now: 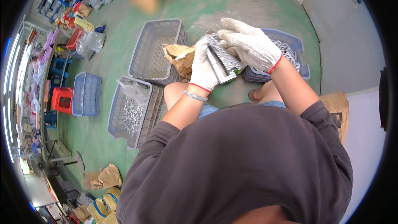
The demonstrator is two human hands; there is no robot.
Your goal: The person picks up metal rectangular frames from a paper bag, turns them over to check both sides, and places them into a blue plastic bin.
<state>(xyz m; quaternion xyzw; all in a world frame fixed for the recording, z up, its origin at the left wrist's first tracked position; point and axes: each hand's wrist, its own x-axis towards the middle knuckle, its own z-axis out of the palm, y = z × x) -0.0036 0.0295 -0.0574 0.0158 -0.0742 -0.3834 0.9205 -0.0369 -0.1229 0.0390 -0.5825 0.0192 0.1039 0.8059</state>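
Both my hands wear white knitted gloves with red cuffs. My left hand [204,67] is closed around the left side of a stack of flat silver metal pieces [224,61], which is held tilted in front of my knees. Over the stack's far right side lies my right hand [252,46]; its upper fingers are stretched leftward while the lower ones bend against the metal. The fingertips under the stack are hidden. Just right of it stands a grey-blue crate [306,71] with loose silver metal frames [286,52]. Crumpled brown paper [180,58] is beside my left hand.
A large grey crate [137,60] stands front left. Nearer, another crate [112,118] holds many small shiny metal parts [132,116] and clear plastic. Farther left are a blue basket [87,95], a red stool [62,99] and a cluttered workbench [49,62]. A grey wall [352,45] bounds the right.
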